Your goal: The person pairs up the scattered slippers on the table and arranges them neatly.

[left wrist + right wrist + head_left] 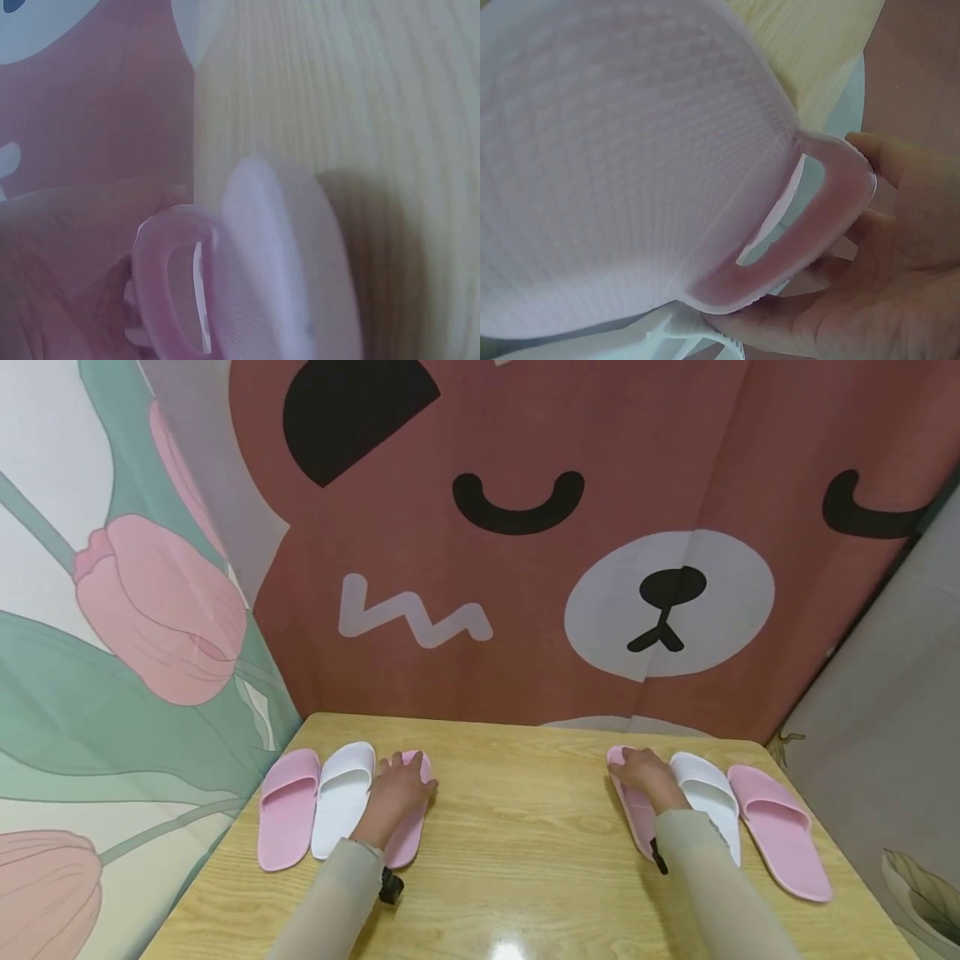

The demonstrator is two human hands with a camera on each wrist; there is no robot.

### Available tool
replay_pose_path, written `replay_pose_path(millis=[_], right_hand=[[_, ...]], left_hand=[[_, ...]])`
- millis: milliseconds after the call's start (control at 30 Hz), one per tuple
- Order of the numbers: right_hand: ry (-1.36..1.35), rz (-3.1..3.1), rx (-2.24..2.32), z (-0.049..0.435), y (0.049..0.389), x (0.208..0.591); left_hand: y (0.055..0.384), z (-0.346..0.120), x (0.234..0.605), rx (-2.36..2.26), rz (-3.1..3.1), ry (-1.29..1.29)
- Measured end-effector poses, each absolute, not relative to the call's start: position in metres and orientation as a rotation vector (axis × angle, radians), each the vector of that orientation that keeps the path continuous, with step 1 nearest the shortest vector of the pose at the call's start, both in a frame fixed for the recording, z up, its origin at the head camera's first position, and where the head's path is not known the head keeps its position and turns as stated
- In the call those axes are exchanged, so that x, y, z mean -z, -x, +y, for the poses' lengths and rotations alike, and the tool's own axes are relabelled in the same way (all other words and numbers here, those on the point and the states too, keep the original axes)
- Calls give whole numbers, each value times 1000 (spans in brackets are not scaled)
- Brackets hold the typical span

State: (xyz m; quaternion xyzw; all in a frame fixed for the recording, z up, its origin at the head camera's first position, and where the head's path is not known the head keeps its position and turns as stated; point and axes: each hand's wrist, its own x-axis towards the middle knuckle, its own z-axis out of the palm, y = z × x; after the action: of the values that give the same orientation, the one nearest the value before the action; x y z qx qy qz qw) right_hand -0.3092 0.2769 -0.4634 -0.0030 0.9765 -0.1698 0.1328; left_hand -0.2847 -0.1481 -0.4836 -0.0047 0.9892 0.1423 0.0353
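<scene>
Left hand [397, 789] grasps the left inner slipper [408, 839] at its strap, sole running back beside the wrist; right hand [648, 774] grasps the right inner slipper [633, 810] likewise. Outward from the left grip: left white slipper [341, 802], then left outer slipper [288, 810]. Outward from the right grip: right white slipper [705, 793], then right outer slipper [783, 839]. Table [517, 827] between grips.

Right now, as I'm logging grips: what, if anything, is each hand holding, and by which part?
The left hand grips the left inner slipper by its strap; the right hand grips the right inner slipper, also by its strap.
</scene>
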Motion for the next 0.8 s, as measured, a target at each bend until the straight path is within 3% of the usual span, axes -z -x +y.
replay_pose_path(millis=[800], right_hand=[[-88,2842,568,276,310,470]], left_hand=[[285,-145,488,-421,3036,64]])
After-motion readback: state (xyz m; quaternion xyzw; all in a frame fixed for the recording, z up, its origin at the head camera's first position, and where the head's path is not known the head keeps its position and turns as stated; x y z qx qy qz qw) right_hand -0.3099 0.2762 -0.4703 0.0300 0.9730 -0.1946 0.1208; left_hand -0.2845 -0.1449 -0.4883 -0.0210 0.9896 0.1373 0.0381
